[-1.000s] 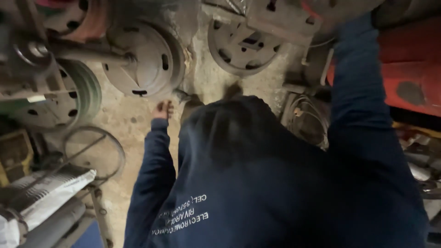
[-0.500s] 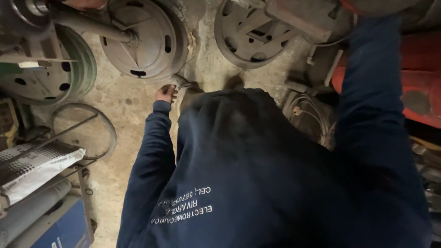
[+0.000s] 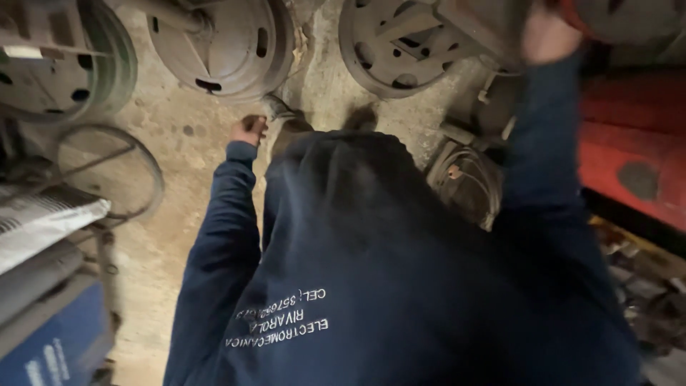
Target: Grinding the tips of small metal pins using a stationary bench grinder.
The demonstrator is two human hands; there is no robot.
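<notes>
The left hand [image 3: 249, 130] is seen hanging low at the end of a dark blue sleeve, its fingers curled loosely inward; nothing can be made out inside its grip, and whether it is pressed together cannot be told. It is held just above the dusty concrete floor [image 3: 179, 143], near the toe of a worn shoe [image 3: 282, 114] and just below a rusty metal wheel [image 3: 221, 43] that stands leaning on the floor. The right hand [image 3: 547, 32] is raised to the upper edge of the view and is blurred; it is laid against a grey metal part [image 3: 486, 25] in front of a second rusty wheel [image 3: 389, 53], and its grip cannot be judged. A red machine body [image 3: 636, 143] is seen to the right, a coil of cable [image 3: 464, 182] beside the right sleeve, and a thin wire hoop [image 3: 107, 171] on the floor at left.
</notes>
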